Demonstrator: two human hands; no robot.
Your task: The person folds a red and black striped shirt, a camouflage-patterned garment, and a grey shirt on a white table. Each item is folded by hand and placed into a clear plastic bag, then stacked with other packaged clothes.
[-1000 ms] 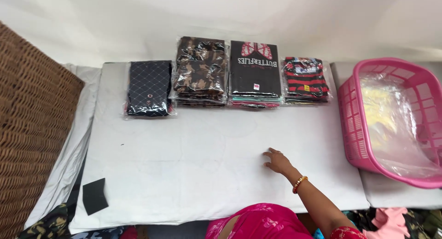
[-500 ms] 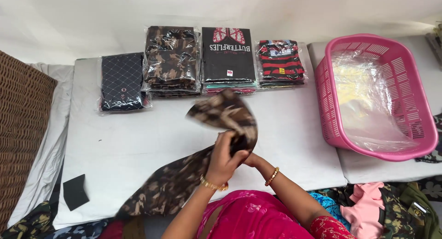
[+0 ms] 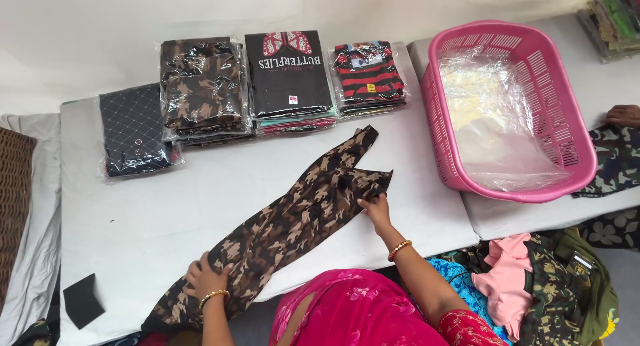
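A brown camouflage garment (image 3: 293,219) lies stretched diagonally across the white table (image 3: 133,213). My left hand (image 3: 205,278) presses flat on its lower end near the table's front edge. My right hand (image 3: 375,207) pinches the cloth at its upper right part. Both wrists wear gold bangles. The garment's far tip reaches toward the packed stacks at the back.
Along the back stand bagged folded clothes: a dark quilted pack (image 3: 133,129), a camouflage stack (image 3: 203,86), a black printed stack (image 3: 288,76), a red striped stack (image 3: 368,76). A pink basket (image 3: 580,163) with clear plastic bags sits right. Another person's hand (image 3: 623,115) shows at far right.
The camouflage garment was held up bunched in both hands; now it is laid out long on the table, with my hands moved apart to its two ends.
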